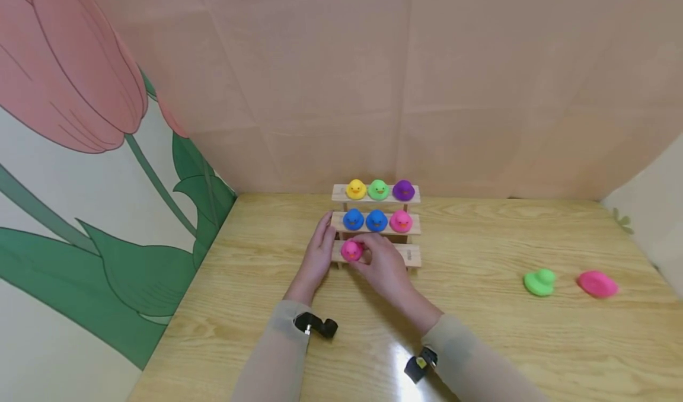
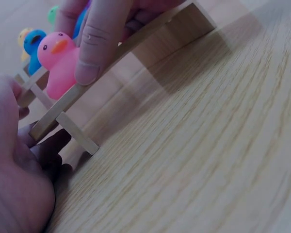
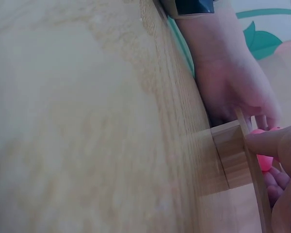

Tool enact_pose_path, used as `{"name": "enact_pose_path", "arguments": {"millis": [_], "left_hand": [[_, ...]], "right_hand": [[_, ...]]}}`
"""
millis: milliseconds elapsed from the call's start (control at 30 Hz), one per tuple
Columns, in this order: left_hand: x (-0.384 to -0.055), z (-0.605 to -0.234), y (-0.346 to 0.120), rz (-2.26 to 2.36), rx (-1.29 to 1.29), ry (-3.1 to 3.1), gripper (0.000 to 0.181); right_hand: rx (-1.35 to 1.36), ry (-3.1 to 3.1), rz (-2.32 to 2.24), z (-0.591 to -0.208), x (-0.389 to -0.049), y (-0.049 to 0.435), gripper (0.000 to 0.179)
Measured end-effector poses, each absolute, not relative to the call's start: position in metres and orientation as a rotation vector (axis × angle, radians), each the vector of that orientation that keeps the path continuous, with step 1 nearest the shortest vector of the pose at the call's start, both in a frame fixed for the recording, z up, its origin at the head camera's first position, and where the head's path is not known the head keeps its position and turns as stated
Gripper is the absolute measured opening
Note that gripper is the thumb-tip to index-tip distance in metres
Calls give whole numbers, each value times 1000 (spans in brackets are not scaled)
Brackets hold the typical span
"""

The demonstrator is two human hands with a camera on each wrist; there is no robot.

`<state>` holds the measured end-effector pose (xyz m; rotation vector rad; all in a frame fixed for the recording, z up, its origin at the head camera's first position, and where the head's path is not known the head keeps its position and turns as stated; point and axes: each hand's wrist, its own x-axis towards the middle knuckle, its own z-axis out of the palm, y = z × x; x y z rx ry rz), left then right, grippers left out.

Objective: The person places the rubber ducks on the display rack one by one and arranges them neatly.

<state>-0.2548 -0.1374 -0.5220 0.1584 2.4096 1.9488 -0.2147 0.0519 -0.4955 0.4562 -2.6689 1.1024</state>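
A three-tier wooden rack (image 1: 411,255) bears small rubber ducks. My right hand (image 1: 383,265) pinches a pink rubber duck (image 1: 351,250) at the left end of the lowest shelf, its beak facing me. In the left wrist view the pink duck (image 2: 58,63) is upright, a fingertip against its side. My left hand (image 1: 318,254) holds the rack's left end, with some fingers under the lowest shelf in the left wrist view. Two blue ducks (image 1: 376,220) and a pink one (image 1: 401,221) fill the middle shelf. Yellow (image 1: 356,190), green (image 1: 379,190) and purple (image 1: 404,190) ducks line the top.
To the right on the wooden table (image 1: 480,343) are a green duck (image 1: 540,282), facing away, and a pink duck (image 1: 597,284) lying over. A pinkish cloth backdrop (image 1: 331,82) hangs behind the rack. A flower-painted panel (image 1: 160,224) stands along the left.
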Motion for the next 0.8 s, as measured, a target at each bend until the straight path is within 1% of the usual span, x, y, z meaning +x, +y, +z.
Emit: {"name": "enact_pose_path", "arguments": {"millis": [267, 600, 800], "left_hand": [[-256, -523, -137, 1950, 171, 2425, 59], [-257, -524, -136, 1942, 150, 2443, 56], [-257, -524, -136, 1929, 121, 2436, 58]], "right_hand": [[458, -2659, 1099, -496, -214, 51, 46], [454, -2665, 1231, -490, -207, 62, 55], [430, -2655, 1307, -483, -195, 81, 51]]}}
